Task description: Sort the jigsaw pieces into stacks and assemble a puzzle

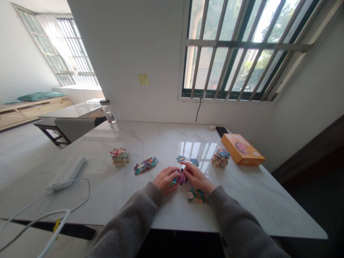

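Close together at the middle of the white table, my left hand (166, 180) and my right hand (198, 177) hold purple puzzle pieces (182, 177) between them. The fingers of both hands are bent onto the pieces, and a green and blue bit shows under my left fingers. Beside my right wrist lies a joined teal and beige puzzle section (196, 196), partly covered by that hand. Just beyond my hands are a small teal piece (181, 158) and a dark blue piece (194, 162).
Puzzle stacks stand at left (119, 157) and right (220, 157); a spread row of pieces (146, 165) lies left of my hands. An orange box (242, 149) and black phone (221, 132) are at right. A white device (67, 172) with cables and a bottle (108, 111) are left.
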`<state>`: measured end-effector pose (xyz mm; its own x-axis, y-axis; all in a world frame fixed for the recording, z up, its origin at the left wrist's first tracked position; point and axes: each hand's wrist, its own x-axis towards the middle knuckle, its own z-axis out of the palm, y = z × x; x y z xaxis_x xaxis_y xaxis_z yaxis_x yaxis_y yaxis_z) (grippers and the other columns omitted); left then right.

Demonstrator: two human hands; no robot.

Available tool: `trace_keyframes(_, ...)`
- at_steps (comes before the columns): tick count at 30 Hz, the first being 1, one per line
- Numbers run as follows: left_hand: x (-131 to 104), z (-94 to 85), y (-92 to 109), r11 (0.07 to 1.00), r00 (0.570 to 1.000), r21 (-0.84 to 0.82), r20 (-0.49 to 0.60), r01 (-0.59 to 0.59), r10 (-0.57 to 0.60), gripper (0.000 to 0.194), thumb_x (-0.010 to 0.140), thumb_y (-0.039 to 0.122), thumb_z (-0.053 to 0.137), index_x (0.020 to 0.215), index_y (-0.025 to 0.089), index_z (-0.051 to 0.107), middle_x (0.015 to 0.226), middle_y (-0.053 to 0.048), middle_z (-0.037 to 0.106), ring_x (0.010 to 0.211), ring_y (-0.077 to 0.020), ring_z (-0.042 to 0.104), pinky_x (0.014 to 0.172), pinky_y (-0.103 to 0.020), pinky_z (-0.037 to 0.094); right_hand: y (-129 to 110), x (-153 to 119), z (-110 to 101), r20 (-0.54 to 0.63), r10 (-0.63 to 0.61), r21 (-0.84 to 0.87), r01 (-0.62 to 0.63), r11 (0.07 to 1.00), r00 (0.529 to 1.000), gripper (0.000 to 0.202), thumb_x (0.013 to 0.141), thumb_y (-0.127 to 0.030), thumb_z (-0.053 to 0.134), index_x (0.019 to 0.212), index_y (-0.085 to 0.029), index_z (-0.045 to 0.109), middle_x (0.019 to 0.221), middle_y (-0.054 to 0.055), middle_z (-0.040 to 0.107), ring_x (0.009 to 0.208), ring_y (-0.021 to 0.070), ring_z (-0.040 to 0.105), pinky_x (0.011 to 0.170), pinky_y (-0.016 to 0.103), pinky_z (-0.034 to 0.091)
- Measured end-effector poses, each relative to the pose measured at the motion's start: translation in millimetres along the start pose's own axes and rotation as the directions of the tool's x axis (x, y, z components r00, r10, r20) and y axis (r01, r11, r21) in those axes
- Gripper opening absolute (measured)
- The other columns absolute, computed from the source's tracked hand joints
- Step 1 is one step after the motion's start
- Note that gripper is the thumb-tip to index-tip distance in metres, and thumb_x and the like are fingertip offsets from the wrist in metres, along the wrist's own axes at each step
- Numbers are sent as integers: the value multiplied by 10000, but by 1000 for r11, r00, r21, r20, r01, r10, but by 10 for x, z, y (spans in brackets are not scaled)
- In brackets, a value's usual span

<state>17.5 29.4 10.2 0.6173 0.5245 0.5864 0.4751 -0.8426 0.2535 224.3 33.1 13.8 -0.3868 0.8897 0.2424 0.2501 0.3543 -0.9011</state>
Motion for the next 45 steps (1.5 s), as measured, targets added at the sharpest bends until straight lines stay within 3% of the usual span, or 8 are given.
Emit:
trace_keyframes(3, -3, 4, 19, 998, 998, -12, 9, 62, -62, 233, 841, 175, 583, 1070, 219, 603, 1162, -85, 642, 1030, -234, 597, 913, -400, 505, 0, 4, -91, -51, -28, -68, 25, 997, 998, 380, 958, -335, 487, 1312, -207, 536, 815, -7, 579, 720, 145, 557, 686, 281, 485)
trace_keyframes(8, 45, 48, 23, 985, 986, -66, 61, 160, -157, 259, 882, 243, 596, 1140, 227, 605, 1174, -82, 625, 1070, -249, 550, 940, -417, 471, 196, -13, -497, -266, -121, -387, 9, 922, 956, 297, 966, -237, 417, 1138, -189, 654, 952, 72, 669, 923, 211, 607, 882, 381, 481)
trace_keyframes(13, 305, 131, 125, 976, 964, -34, 164, 215, -207, 214, 898, 219, 568, 1106, 237, 619, 1215, -64, 615, 1123, -259, 518, 963, -416, 443, 415, -91, -746, -218, -118, -499, -7, 867, 969, 268, 922, -188, 464, 1051, -172, 698, 1045, 115, 686, 1008, 248, 613, 937, 408, 476)
trace_keyframes(19, 682, 392, 204, 970, 947, 85, 211, 227, -240, 261, 912, 267, 558, 1169, 255, 601, 1201, -58, 613, 1158, -283, 493, 954, -428, 430, 449, -97, -748, -184, -115, -506, 6, 863, 976, 273, 925, -169, 458, 1060, -167, 696, 1040, 113, 679, 1004, 248, 607, 927, 405, 478)
trace_keyframes(25, 692, 618, 169, 963, 942, 148, 220, 224, -253, 232, 948, 306, 503, 1135, 214, 605, 1177, -80, 617, 1126, -279, 507, 943, -436, 419, 496, -105, -678, -182, -126, -589, -5, 808, 975, 257, 896, -133, 516, 1077, -185, 690, 1065, 98, 656, 1025, 244, 570, 961, 410, 453)
trace_keyframes(36, 642, 684, 153, 961, 952, 166, 177, 219, -248, 273, 981, 328, 462, 1191, 237, 610, 1197, -77, 607, 1117, -267, 516, 933, -432, 423, 452, -130, -623, -157, -122, -646, -9, 763, 980, 220, 904, -157, 563, 1086, -183, 684, 1109, 105, 633, 1062, 256, 542, 991, 425, 443)
trace_keyframes(45, 630, 691, 150, 958, 945, 201, 216, 203, -246, 285, 970, 304, 477, 1218, 275, 614, 1242, -61, 593, 1127, -275, 503, 936, -440, 433, 401, -165, -638, -103, -125, -683, 21, 730, 987, 255, 892, -199, 586, 1137, -187, 659, 1141, 111, 628, 1077, 258, 558, 975, 419, 463)
